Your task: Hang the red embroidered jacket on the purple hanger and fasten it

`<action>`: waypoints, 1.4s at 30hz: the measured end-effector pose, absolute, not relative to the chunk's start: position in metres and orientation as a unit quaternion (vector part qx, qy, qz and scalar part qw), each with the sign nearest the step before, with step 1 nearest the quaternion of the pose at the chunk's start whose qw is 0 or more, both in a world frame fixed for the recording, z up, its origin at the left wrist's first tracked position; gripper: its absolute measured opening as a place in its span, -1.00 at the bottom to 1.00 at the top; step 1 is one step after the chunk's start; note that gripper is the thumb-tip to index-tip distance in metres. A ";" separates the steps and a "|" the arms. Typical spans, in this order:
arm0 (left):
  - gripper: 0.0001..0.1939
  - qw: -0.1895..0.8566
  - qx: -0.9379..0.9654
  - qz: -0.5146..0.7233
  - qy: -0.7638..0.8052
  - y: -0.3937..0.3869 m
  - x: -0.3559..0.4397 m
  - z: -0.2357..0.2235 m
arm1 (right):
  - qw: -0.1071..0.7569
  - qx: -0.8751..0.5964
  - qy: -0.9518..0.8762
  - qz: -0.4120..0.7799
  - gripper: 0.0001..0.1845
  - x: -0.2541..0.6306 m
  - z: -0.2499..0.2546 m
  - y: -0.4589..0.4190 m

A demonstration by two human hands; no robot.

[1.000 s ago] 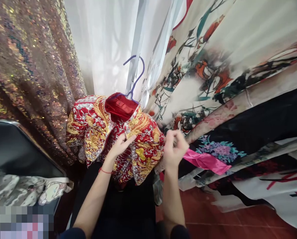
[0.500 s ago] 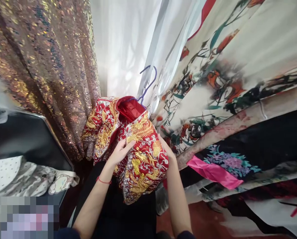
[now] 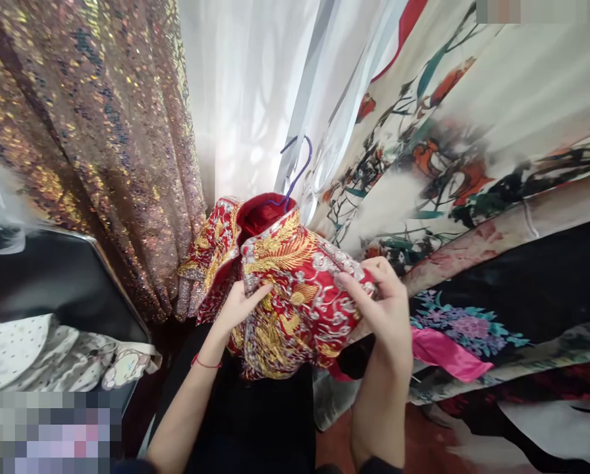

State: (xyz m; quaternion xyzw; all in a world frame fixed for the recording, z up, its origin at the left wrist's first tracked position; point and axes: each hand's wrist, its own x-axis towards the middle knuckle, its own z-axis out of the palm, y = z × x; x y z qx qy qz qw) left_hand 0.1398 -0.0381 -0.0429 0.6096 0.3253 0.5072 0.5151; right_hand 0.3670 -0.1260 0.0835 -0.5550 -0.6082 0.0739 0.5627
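A red jacket (image 3: 295,309) with gold and silver embroidery rests over my lap, its collar facing away from me. The hook of a purple hanger (image 3: 302,168) sticks up out of the collar. My left hand (image 3: 240,303) grips the front edge of the jacket, thumb on the embroidery and the other fingers hidden inside or beneath. With my right hand (image 3: 384,303) I pinch the jacket's right sleeve near its shoulder, thumb on top and fingers on the far side.
A sequined gold curtain-like cloth (image 3: 102,131) hangs at the left. On a black chair (image 3: 43,276) lies a dotted white cloth (image 3: 23,349). Long floral-printed garments (image 3: 423,164) hang along the right, with a pink satin strip (image 3: 453,355) among them.
My right hand has moved from the jacket's side edge up and right onto the sleeve, drawing it outward. The left hand keeps its grip, and the jacket has shifted slightly right.
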 end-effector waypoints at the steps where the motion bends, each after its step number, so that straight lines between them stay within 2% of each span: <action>1: -0.56 0.501 0.594 0.530 0.339 -0.034 0.142 -0.047 | 0.540 -0.553 -0.632 0.051 -0.74 0.364 0.079 -0.131; 3: -0.54 0.481 0.565 0.562 0.365 -0.027 0.146 -0.059 | 0.498 -0.560 -0.657 0.081 -0.71 0.359 0.064 -0.141; 7: -0.52 0.490 0.551 0.549 0.393 -0.023 0.148 -0.082 | 0.448 -0.624 -0.625 0.137 -0.25 0.353 0.021 -0.161; 9: -0.51 0.491 0.552 0.549 0.391 -0.026 0.146 -0.085 | 0.442 -0.655 -0.602 0.115 -0.18 0.352 0.006 -0.169; 12: -0.51 0.477 0.558 0.567 0.372 -0.030 0.141 -0.075 | 0.476 -0.675 -0.562 0.045 -0.25 0.354 -0.007 -0.170; 17: -0.56 0.456 0.634 0.530 0.330 -0.022 0.147 -0.061 | 0.475 -0.705 -0.523 -0.067 -0.62 0.369 -0.013 -0.142; 25: -0.62 0.348 0.649 0.547 0.398 -0.022 0.172 -0.092 | 0.417 -0.750 -0.500 -0.119 -0.55 0.376 -0.032 -0.137; 31: -0.59 0.391 0.612 0.575 0.377 -0.045 0.158 -0.060 | 0.380 -0.723 -0.527 -0.235 -0.53 0.383 -0.036 -0.163; 37: -0.55 0.394 0.627 0.571 0.353 -0.065 0.148 -0.020 | 0.421 -0.659 -0.517 -0.348 -0.61 0.373 -0.015 -0.196; 42: -0.63 0.341 0.606 0.616 0.370 -0.066 0.140 -0.016 | 0.487 -0.583 -0.543 -0.356 -0.75 0.353 -0.005 -0.223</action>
